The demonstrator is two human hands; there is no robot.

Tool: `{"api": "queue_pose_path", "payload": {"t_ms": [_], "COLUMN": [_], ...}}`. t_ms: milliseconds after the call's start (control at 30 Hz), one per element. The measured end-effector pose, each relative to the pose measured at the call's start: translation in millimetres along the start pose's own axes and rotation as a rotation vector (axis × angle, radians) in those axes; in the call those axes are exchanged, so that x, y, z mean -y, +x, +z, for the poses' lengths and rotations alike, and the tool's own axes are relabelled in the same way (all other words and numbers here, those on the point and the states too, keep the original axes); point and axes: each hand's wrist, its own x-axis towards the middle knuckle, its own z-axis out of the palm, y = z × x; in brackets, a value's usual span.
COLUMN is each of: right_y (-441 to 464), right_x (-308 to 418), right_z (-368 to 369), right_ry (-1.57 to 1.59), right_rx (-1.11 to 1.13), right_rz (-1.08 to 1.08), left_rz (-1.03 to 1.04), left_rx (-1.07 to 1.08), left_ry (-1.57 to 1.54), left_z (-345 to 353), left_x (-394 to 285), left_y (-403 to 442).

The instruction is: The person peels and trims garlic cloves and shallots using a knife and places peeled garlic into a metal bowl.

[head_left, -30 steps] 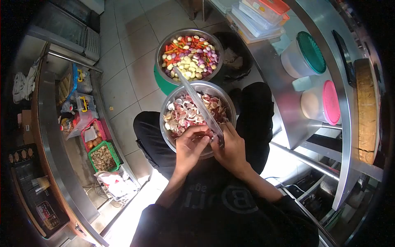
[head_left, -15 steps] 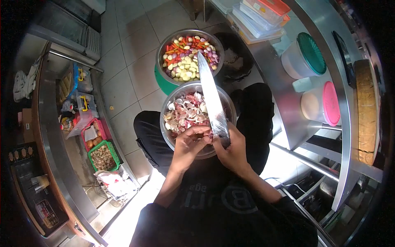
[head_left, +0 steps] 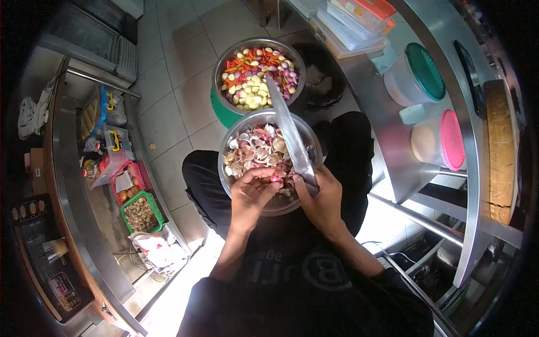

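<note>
Between the fingertips of my left hand [head_left: 248, 195] is a small pinkish-red shallot [head_left: 275, 177]. My right hand [head_left: 325, 201] is wrapped round the handle end of a large knife [head_left: 289, 130], whose broad blade points up and away from me. Both hands are over the near part of a metal bowl [head_left: 223, 141] between my legs. Dry skins and peelings [head_left: 255, 150] fill it. Just beyond, a second metal bowl [head_left: 217, 72] holds peeled garlic cloves [head_left: 252, 92], shallots [head_left: 289, 78] and red chillies [head_left: 238, 72]. The knife tip overlaps that bowl in view.
A green support [head_left: 224, 115] shows under the far bowl. On the left shelf are a green basket [head_left: 161, 216] and a pink basket [head_left: 139, 173]. To the right, a steel shelf carries tubs with a green lid [head_left: 425, 73] and a pink lid [head_left: 452, 140].
My hands have moved apart, and the pinkish-red shallot now shows in my left fingertips. The knife has turned slightly, its tip shifting left and a little nearer to me.
</note>
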Motion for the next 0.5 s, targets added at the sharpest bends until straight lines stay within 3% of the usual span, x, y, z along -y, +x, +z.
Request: {"api": "queue_pose_path", "payload": {"t_ms": [100, 167, 500], "right_y": [1, 4, -1], "right_x": [14, 20, 14], "right_z": [-3, -5, 2], "right_ry": [-0.064, 0.078, 0.149], "right_rx": [-0.003, 0.037, 0.168], "right_rz": [-0.059, -0.138, -0.082], "left_rz": [-0.005, -0.032, -0.035], "left_rx": [-0.003, -0.010, 0.055], "left_ry": [-0.057, -0.069, -0.055], "left_z": [-1, -2, -8], "left_x": [3, 5, 8], "left_y": [-1, 0, -2]}}
